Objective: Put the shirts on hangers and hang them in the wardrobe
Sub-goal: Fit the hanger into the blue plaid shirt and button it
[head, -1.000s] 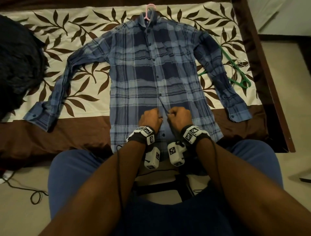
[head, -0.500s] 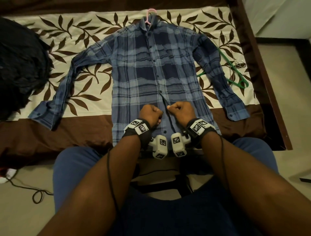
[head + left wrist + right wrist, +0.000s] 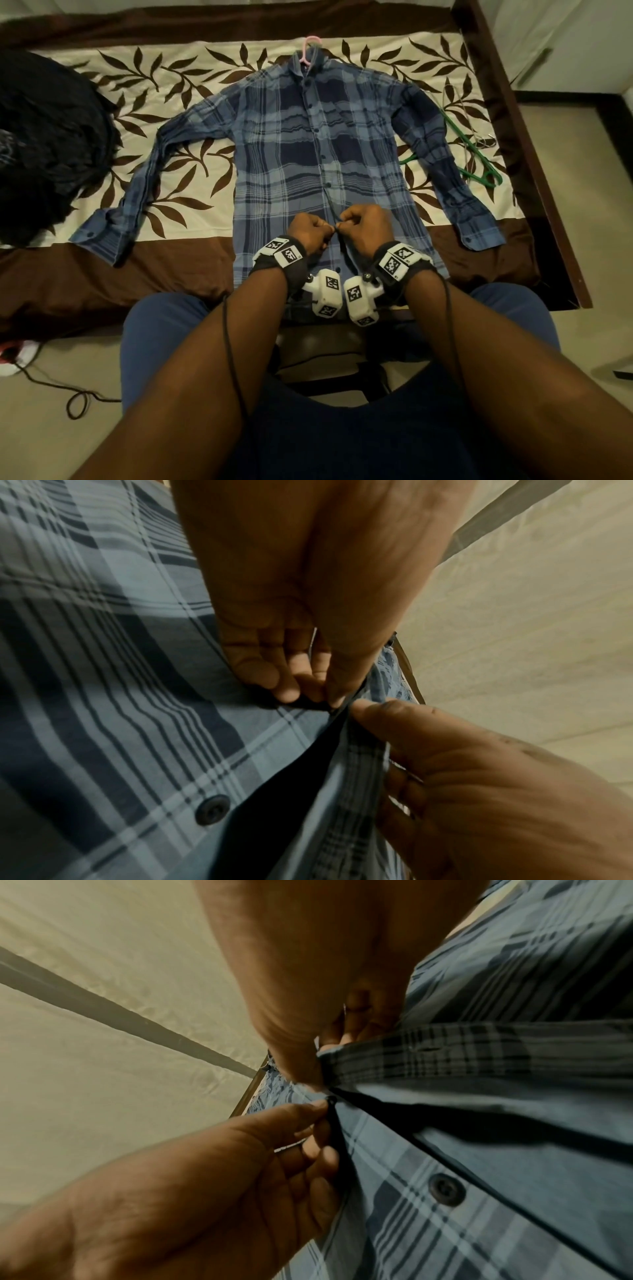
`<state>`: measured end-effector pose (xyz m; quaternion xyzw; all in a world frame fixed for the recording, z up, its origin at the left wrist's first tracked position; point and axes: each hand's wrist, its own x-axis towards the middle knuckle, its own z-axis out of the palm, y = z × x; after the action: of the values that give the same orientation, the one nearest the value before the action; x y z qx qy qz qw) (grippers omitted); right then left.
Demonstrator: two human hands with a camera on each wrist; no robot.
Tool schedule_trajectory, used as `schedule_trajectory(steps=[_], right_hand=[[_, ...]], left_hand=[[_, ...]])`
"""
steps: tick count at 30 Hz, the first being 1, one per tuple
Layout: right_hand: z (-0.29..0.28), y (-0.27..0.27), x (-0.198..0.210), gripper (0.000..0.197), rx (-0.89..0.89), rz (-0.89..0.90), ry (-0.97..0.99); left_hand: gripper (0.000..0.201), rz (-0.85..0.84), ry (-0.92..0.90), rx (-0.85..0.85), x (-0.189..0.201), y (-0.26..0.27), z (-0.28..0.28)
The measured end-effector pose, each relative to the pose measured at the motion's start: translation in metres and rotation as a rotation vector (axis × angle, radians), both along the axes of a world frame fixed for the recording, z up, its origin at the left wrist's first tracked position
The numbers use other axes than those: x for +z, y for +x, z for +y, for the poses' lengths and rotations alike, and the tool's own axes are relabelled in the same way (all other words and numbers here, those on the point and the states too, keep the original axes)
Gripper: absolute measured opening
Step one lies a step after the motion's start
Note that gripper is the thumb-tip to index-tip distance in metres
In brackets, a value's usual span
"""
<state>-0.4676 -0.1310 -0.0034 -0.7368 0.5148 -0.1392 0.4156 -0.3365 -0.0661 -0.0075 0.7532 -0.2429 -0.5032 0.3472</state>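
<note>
Head view shows the blue plaid button-front shirt (image 3: 308, 154) spread flat on the leaf-print bedspread (image 3: 191, 75) with a pink plastic hanger (image 3: 310, 48) hooked out of its collar, so the front lies steady for buttoning. The left hand (image 3: 308, 233) pinches the button edge and the right hand (image 3: 366, 228) pinches the buttonhole edge, fingers curled, drawing the two together low on the front.

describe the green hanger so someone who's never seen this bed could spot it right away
Start at the bed with its cream, brown-leaf cover, where a blue plaid shirt lies spread flat. Follow the sleeve near the bed's dark wooden side rail; the green hanger lies bare beside it, partly tucked under. The pink hanger instead sits inside the shirt's collar.
</note>
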Motion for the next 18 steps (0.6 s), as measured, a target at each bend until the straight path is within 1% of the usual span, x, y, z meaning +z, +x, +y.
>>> schedule_trajectory(steps=[5,10,12,14,15,18], right_hand=[[0.0,0.001,-0.006,0.017,0.03,0.021,-0.001],[-0.001,0.002,-0.012,0.016,0.018,-0.057,0.088],[-0.002,0.002,-0.012,0.012,0.023,-0.088,0.147],[-0.004,0.001,-0.012,0.003,0.032,-0.122,0.204],[-0.004,0.0,-0.011,0.003,0.038,-0.135,0.218],[-0.005,-0.002,-0.011,0.01,0.04,-0.152,0.228]], left_hand=[[0.02,0.084,0.015,0.033,-0.002,0.001,0.0],[0.023,0.155,0.014,0.036,-0.003,0.007,0.0],[0.025,0.188,0.008,0.053,-0.003,0.007,0.001],[0.025,0.213,0.004,0.062,-0.002,0.007,0.001],[0.025,0.223,0.004,0.059,-0.001,0.007,0.002],[0.024,0.252,0.009,0.044,0.002,0.009,0.002]])
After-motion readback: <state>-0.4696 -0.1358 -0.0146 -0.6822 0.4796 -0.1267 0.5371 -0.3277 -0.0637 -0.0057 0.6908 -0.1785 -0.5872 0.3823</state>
